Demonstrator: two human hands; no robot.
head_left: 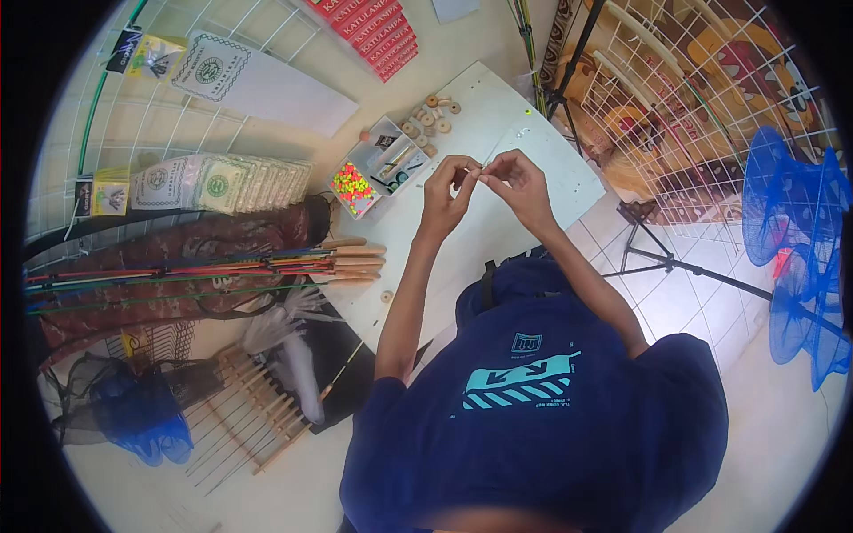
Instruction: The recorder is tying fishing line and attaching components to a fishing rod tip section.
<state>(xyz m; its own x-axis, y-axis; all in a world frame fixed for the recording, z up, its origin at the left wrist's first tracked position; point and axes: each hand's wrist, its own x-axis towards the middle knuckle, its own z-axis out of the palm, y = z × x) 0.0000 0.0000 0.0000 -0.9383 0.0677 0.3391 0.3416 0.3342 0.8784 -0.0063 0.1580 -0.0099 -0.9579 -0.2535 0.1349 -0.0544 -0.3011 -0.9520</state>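
Observation:
Above the white tabletop point(498, 240), my left hand point(450, 193) and my right hand point(522, 188) meet with thumbs and fingertips pinched together. Whatever sits between the fingertips is too small to make out. Left of my left hand is a white compartment box point(400, 178). One section holds many small pink and yellow pieces point(352, 190); the others hold dark rings and small parts. Several round wooden spools point(431, 118) lie loose beyond the box. A single wooden disc point(386, 297) rests near the table's left corner.
Wooden-handled rods point(355, 260) reach over the table's left edge, beside a camouflage bag point(204, 240). A wooden rack point(258, 409) is at lower left. White wire grids flank both sides. At right stand a black tripod point(657, 258) and blue nets point(791, 249).

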